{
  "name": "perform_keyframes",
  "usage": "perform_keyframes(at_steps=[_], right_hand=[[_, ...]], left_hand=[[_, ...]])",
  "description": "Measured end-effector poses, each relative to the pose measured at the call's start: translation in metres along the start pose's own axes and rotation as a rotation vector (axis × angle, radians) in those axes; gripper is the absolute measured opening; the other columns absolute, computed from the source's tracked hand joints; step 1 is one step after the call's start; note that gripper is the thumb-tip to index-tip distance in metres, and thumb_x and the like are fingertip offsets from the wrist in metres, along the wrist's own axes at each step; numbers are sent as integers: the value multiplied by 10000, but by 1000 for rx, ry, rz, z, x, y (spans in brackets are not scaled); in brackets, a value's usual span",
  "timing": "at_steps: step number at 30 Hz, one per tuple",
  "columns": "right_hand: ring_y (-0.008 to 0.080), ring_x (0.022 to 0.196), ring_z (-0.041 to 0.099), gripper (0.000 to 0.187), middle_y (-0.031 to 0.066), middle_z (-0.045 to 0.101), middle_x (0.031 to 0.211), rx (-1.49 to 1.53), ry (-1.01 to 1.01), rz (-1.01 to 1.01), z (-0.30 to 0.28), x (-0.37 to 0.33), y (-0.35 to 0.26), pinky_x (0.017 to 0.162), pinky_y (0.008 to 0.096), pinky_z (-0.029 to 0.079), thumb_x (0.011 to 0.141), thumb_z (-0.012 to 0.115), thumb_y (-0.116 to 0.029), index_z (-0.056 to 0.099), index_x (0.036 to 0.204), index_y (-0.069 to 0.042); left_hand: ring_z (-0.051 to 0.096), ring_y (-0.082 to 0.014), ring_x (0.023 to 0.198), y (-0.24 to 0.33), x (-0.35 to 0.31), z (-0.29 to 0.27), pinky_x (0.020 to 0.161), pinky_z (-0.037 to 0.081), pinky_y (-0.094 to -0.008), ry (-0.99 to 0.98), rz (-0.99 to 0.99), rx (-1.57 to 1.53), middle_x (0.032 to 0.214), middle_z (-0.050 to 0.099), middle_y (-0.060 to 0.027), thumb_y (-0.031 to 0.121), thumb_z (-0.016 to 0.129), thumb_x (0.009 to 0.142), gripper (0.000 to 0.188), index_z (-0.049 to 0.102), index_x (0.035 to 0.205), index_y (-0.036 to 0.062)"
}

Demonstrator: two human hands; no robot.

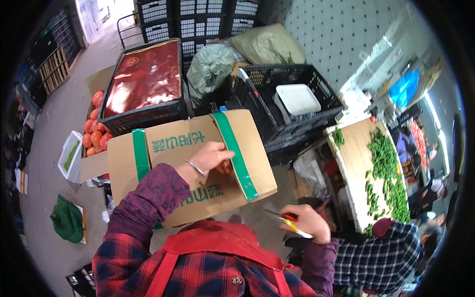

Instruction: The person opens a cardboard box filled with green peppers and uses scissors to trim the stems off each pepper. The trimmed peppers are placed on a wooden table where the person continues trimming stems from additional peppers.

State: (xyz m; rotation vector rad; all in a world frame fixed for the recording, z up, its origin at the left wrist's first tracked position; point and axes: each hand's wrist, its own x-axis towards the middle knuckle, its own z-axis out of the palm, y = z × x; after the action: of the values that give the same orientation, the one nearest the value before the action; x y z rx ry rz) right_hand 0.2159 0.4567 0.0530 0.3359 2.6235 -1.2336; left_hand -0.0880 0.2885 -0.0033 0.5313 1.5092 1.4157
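A cardboard carton [183, 173] with green printing lies in front of me, crossed by two strips of green tape. My left hand [210, 159], a bracelet at its wrist, is over the carton with fingers curled in a pinch at the edge of the right-hand green tape [236, 156]. Whether that tape is lifted there, I cannot make out. Off the carton's near right corner, my right hand [311, 222] is closed around scissors [292, 223] with red and yellow handles. Their dark blades point left toward the carton, apart from it.
Behind the carton stand a black crate [116, 116] with a red cover, tomatoes [94, 133] and a black crate holding a white tub [299, 99]. Green peppers [383, 158] lie on a board at right, near a person in a checked shirt [381, 257]. A white foam box [67, 161] sits left.
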Motion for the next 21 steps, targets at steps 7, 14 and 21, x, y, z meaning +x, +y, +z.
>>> perform_keyframes(at_steps=[7, 14, 21], right_hand=[[259, 693, 582, 337, 104, 571, 779, -389, 523, -191, -83, 74, -27, 622, 332, 478, 635, 779, -79, 633, 937, -47], [307, 883, 593, 296, 96, 581, 902, -686, 320, -412, -136, 217, -28, 771, 388, 476, 692, 705, -96, 620, 974, -121], [296, 912, 570, 390, 91, 569, 930, -758, 39, -713, -156, 323, -14, 820, 392, 448, 644, 733, -85, 651, 1021, -135]], left_hand=[[614, -115, 596, -10, -8, 19, 537, 486, -242, 38, 207, 91, 714, 638, -55, 167, 628, 886, 214, 605, 982, -23], [637, -199, 760, -31, -17, 16, 720, 510, -323, 112, 352, 393, 816, 661, -134, 169, 661, 815, 299, 597, 1018, -41], [462, -405, 1184, -39, -27, 26, 945, 446, -407, 51, 581, 512, 1361, 381, -223, 249, 648, 808, 455, 536, 1168, -6]])
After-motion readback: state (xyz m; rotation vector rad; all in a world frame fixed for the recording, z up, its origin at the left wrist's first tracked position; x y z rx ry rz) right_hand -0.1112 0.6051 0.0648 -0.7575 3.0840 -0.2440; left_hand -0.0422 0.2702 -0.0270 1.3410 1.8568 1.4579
